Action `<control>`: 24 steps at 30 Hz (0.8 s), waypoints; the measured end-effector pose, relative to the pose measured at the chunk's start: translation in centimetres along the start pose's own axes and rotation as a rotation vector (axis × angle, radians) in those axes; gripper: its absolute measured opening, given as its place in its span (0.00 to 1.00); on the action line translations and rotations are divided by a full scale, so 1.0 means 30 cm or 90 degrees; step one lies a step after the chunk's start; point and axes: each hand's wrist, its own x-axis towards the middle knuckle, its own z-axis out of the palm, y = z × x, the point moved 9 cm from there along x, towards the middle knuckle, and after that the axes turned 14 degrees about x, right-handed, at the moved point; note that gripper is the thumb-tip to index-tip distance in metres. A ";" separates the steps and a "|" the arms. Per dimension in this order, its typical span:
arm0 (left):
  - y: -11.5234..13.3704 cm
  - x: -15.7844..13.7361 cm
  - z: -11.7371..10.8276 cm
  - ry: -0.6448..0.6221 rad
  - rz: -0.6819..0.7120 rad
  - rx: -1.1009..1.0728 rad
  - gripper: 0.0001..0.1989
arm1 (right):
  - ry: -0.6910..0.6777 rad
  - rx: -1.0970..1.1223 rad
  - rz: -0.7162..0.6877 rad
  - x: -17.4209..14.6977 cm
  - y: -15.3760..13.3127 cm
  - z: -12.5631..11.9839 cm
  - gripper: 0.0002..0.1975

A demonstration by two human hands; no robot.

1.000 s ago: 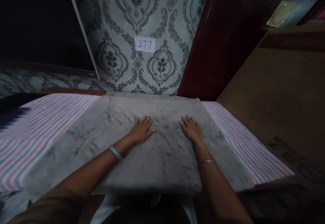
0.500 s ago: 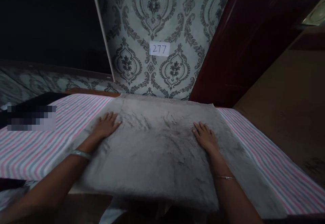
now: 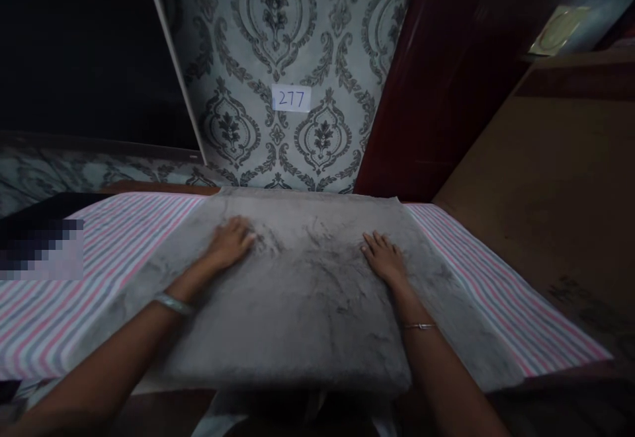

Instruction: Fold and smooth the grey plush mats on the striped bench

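Patterned wallpaper at twelve o'clock, dim light, with a paper slip marked 277 just short of twelve. Below centre and down to six, grey plush cloth, laid wide over striped cloth, with stripes showing at eight to nine and again at four; probably set midway to lie within easy reach of both arms. Left hand at eight o'clock, over the grey pile, blurred, thumb apart from fingers, clamped on nothing visible; firmness of contact impossible to tell. Right hand at four, palm down on the same cloth, fingers spread, likely so as to bear broadly on soft pile rather than pinch. Hands well apart, perhaps to keep the middle flat between them. Dark creases and brushed streaks in the pile, densest between and just beyond the hands. Cannot tell whether single layer or padded beneath. Brown edge of the bench visible at ten, against the wall. Further out: dark screen at ten, deep red panel at one, pale switch plate at two, brown board at three with blurred markings, not legible.
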 end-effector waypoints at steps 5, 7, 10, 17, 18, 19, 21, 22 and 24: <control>0.458 0.129 0.001 -0.014 0.220 -0.070 0.32 | 0.001 0.001 0.001 0.000 -0.002 0.001 0.27; 0.570 0.165 0.005 -0.008 0.268 -0.084 0.32 | 0.001 -0.002 -0.003 0.003 -0.004 0.004 0.27; 0.608 0.229 0.032 -0.004 0.284 -0.088 0.31 | -0.003 -0.010 -0.008 0.008 -0.001 0.013 0.27; 0.155 0.374 0.151 -0.038 0.085 -0.044 0.32 | 0.002 -0.038 -0.019 0.030 0.035 0.056 0.28; 0.059 0.376 0.166 -0.046 0.046 -0.036 0.32 | 0.008 -0.037 -0.023 0.033 0.040 0.063 0.28; -0.035 0.372 0.181 -0.054 0.009 -0.029 0.32 | 0.014 -0.036 -0.026 0.036 0.045 0.069 0.28; -0.206 0.350 0.206 -0.068 -0.057 -0.019 0.33 | 0.026 -0.035 -0.030 0.039 0.053 0.077 0.28; -0.278 0.335 0.218 -0.076 -0.081 -0.016 0.33 | 0.030 -0.034 -0.032 0.040 0.056 0.080 0.28; -0.391 0.304 0.238 -0.090 -0.115 -0.013 0.33 | 0.030 -0.030 -0.032 0.042 0.060 0.083 0.28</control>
